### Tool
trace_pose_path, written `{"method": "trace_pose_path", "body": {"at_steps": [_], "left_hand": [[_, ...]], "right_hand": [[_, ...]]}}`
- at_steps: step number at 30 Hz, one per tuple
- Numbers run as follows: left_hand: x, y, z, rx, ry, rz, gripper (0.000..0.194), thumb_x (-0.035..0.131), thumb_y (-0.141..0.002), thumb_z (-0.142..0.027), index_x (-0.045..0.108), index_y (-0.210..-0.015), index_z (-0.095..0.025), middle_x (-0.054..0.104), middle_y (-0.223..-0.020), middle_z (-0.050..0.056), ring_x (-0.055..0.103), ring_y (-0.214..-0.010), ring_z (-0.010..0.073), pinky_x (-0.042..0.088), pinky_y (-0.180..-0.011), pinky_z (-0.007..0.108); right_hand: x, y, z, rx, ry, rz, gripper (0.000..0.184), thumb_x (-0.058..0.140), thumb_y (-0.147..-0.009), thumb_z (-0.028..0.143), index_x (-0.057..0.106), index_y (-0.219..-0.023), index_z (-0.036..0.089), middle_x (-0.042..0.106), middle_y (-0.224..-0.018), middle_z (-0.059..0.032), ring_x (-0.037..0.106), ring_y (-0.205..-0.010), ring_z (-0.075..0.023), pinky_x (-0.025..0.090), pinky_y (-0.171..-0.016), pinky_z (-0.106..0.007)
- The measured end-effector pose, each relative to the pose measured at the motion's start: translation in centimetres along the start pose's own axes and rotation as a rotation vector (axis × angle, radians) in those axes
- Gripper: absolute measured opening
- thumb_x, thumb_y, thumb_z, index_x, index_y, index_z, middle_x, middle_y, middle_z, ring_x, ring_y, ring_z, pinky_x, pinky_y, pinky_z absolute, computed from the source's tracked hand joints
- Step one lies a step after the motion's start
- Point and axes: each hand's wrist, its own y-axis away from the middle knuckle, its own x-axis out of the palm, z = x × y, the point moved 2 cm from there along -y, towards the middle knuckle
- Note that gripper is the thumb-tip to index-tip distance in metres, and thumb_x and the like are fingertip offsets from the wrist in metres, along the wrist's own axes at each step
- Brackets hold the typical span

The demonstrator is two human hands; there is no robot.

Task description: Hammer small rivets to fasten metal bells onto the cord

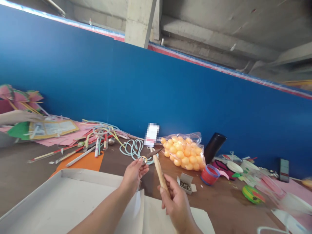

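My left hand (135, 174) is closed, with a small shiny silver bell (144, 160) pinched between thumb and fingertips. My right hand (175, 201) is wrapped round a pale wooden stick (159, 170), which tilts up and away with a whitish tip. Near that tip a dark brown pointed strip (155, 152) reaches from the bell across the stick; whether it is fixed to either I cannot tell. Behind the bell lie loops of light blue cord (133, 149). Beside my right hand stands a small open box (185, 183) of little metal pieces.
A white tray-like box lid (80, 195) fills the near left. Orange balls in a clear bag (182, 151), a black cylinder (214, 146) and a red-and-blue roll (210, 175) stand behind. At far left, another person's hand (24, 116) is over papers. A blue wall (122, 84) closes the back.
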Motion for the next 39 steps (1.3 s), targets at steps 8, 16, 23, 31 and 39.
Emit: {"method": "trace_pose_path", "body": {"at_steps": [8,16,23,31,39], "left_hand": [[-0.3,-0.3,0.3,0.005,0.004,0.002,0.007,0.053,-0.083,-0.015,0.057,-0.080,-0.010,0.061,-0.065,0.005,0.063,-0.059,0.0105,0.054,-0.058,0.022],[-0.3,-0.4,0.3,0.005,0.003,-0.005,0.007,0.052,-0.083,-0.015,0.057,-0.079,-0.010,0.061,-0.065,0.005,0.063,-0.058,0.0105,0.055,-0.058,0.022],[-0.3,-0.3,0.3,0.002,0.002,-0.025,0.008,0.052,-0.083,-0.015,0.055,-0.077,-0.011,0.060,-0.062,0.004,0.062,-0.056,0.0100,0.054,-0.056,0.022],[-0.1,0.2,0.1,0.019,-0.032,0.021,0.008,0.058,-0.080,-0.019,0.058,-0.079,-0.011,0.061,-0.069,0.005,0.062,-0.059,0.0106,0.055,-0.055,0.022],[-0.3,0.4,0.2,0.029,-0.070,0.053,0.010,0.059,-0.079,-0.021,0.059,-0.082,-0.012,0.061,-0.076,0.005,0.061,-0.061,0.0094,0.055,-0.055,0.021]], "right_hand": [[-0.2,0.0,0.5,0.002,-0.009,0.052,0.041,0.051,-0.082,0.031,0.048,-0.121,0.017,0.060,-0.075,-0.0024,0.050,-0.045,-0.0088,0.039,-0.035,-0.017],[0.0,0.1,-0.2,-0.010,-0.005,0.052,0.038,0.051,-0.083,0.031,0.050,-0.119,0.020,0.059,-0.070,0.0003,0.049,-0.044,-0.0085,0.040,-0.037,-0.017],[0.1,0.0,-0.3,-0.002,-0.015,0.037,0.038,0.053,-0.079,0.031,0.054,-0.114,0.016,0.060,-0.067,-0.0001,0.049,-0.042,-0.0086,0.043,-0.037,-0.018],[-0.9,-1.4,-1.6,0.200,0.016,-0.124,0.040,0.048,-0.076,0.028,0.044,-0.115,0.017,0.059,-0.074,0.0002,0.049,-0.037,-0.0086,0.033,-0.026,-0.017],[-1.2,-2.2,-3.9,0.257,0.248,-0.080,0.041,0.049,-0.077,0.027,0.046,-0.116,0.014,0.059,-0.062,0.0034,0.057,-0.044,-0.0131,0.044,-0.045,-0.023]]}}
